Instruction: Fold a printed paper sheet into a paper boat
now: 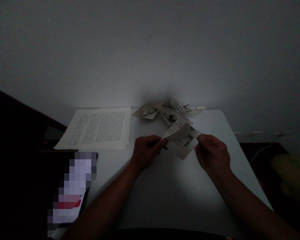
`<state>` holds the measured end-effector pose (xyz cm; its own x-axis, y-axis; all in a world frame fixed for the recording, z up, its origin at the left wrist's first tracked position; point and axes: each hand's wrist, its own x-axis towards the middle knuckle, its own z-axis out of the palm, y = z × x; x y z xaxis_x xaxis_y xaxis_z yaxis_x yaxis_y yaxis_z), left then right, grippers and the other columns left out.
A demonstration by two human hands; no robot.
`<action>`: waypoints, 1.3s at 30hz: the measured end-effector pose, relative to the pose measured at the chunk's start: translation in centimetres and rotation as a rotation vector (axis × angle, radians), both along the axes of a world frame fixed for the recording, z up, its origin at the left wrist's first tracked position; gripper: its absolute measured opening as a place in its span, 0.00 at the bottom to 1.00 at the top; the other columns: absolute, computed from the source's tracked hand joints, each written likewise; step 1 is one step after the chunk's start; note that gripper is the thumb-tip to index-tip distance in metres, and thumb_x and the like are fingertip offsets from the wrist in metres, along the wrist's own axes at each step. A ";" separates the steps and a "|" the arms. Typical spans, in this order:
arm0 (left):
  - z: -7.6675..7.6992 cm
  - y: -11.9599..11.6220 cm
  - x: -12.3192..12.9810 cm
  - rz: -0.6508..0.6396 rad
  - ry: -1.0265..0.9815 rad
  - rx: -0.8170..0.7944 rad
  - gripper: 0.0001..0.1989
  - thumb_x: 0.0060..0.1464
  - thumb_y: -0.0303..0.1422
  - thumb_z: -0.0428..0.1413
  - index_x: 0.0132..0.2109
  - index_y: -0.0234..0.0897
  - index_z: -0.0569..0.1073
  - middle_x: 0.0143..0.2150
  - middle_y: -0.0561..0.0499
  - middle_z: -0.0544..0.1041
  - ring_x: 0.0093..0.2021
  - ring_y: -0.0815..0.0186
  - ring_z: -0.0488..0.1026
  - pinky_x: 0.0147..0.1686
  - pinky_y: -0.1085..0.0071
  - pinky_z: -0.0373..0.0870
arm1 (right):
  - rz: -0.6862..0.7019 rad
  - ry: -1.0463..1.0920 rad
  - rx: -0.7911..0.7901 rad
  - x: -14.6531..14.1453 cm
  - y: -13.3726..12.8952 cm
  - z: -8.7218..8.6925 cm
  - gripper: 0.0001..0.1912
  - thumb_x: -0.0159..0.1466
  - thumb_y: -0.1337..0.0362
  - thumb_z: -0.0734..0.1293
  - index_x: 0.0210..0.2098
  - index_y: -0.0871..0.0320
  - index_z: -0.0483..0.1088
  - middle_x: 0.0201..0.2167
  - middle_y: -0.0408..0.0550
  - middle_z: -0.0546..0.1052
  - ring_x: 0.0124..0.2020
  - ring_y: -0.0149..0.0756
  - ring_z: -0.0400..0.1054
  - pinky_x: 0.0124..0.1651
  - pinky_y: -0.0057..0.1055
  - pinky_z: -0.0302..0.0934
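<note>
A folded piece of printed paper (181,143) is held above the white table (165,206), roughly diamond-shaped with a fold standing up at its top. My left hand (148,150) pinches its left corner between thumb and fingers. The right corner is pinched by my right hand (213,151). Just behind it sit three folded paper boats, one at the left (147,110), one in the middle (172,115) and one at the right (186,108); they touch or overlap near the wall.
A stack of printed sheets (97,128) lies at the table's back left. A phone or tablet (73,193), its screen blurred out, is at the left edge. The wall (150,50) rises behind the table. A yellowish object (292,176) is at the far right.
</note>
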<state>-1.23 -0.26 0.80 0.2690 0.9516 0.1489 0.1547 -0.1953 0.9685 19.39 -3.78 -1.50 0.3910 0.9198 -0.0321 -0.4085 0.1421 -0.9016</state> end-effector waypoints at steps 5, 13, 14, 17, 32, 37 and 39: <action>-0.1 0.3 0.0 -0.013 -0.050 -0.028 0.15 0.53 0.38 0.58 0.23 0.34 0.77 0.14 0.55 0.68 0.17 0.74 0.62 0.19 0.77 0.59 | -0.008 0.022 0.007 -0.1 0.0 0.0 0.04 0.50 0.65 0.76 0.24 0.54 0.78 0.19 0.41 0.75 0.25 0.31 0.69 0.34 0.33 0.64; -0.8 0.5 0.0 -0.001 -0.115 -0.105 0.14 0.51 0.38 0.59 0.23 0.34 0.77 0.15 0.55 0.67 0.17 0.74 0.60 0.18 0.77 0.56 | -0.054 -0.016 -0.052 -0.2 -0.1 0.0 0.05 0.48 0.63 0.76 0.24 0.55 0.77 0.18 0.41 0.75 0.22 0.31 0.68 0.31 0.34 0.63; -0.9 0.5 0.1 0.011 -0.121 -0.103 0.13 0.51 0.38 0.59 0.24 0.34 0.77 0.15 0.56 0.67 0.17 0.74 0.60 0.18 0.77 0.56 | -0.067 -0.020 -0.063 -0.3 -0.1 0.0 0.05 0.47 0.63 0.76 0.23 0.55 0.77 0.18 0.41 0.75 0.21 0.31 0.68 0.30 0.34 0.63; -1.2 0.5 0.3 0.049 -0.140 -0.098 0.12 0.51 0.37 0.59 0.25 0.35 0.77 0.15 0.56 0.67 0.17 0.74 0.61 0.19 0.76 0.57 | -0.107 -0.036 -0.080 -0.4 0.0 0.0 0.06 0.45 0.63 0.77 0.22 0.55 0.77 0.18 0.42 0.75 0.21 0.33 0.68 0.29 0.34 0.64; -1.0 0.8 -1.1 0.019 0.707 0.346 0.14 0.56 0.35 0.53 0.24 0.36 0.72 0.21 0.54 0.70 0.26 0.67 0.66 0.32 0.69 0.59 | 0.027 -0.890 -0.152 1.0 -0.6 -0.5 0.13 0.57 0.56 0.70 0.22 0.57 0.71 0.21 0.43 0.72 0.24 0.33 0.64 0.28 0.31 0.58; -0.6 0.6 -0.9 -0.022 0.918 0.310 0.14 0.58 0.35 0.51 0.27 0.36 0.73 0.23 0.51 0.71 0.31 0.63 0.67 0.36 0.64 0.59 | 0.094 -1.260 -0.125 1.0 -0.3 -0.3 0.12 0.58 0.59 0.67 0.20 0.56 0.69 0.19 0.42 0.70 0.26 0.36 0.64 0.36 0.37 0.56; -0.3 0.3 -0.7 -0.013 0.989 0.318 0.13 0.58 0.35 0.51 0.28 0.36 0.74 0.27 0.49 0.72 0.34 0.61 0.68 0.37 0.63 0.59 | 0.103 -1.371 -0.148 0.9 -0.3 -0.1 0.12 0.58 0.59 0.66 0.20 0.56 0.68 0.19 0.42 0.71 0.29 0.38 0.65 0.40 0.40 0.54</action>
<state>-1.92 0.08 0.46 0.4173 0.9033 0.0996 0.8485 -0.4265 0.3133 20.27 -4.09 -1.57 0.1203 0.9681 0.2200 0.8059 0.0342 -0.5910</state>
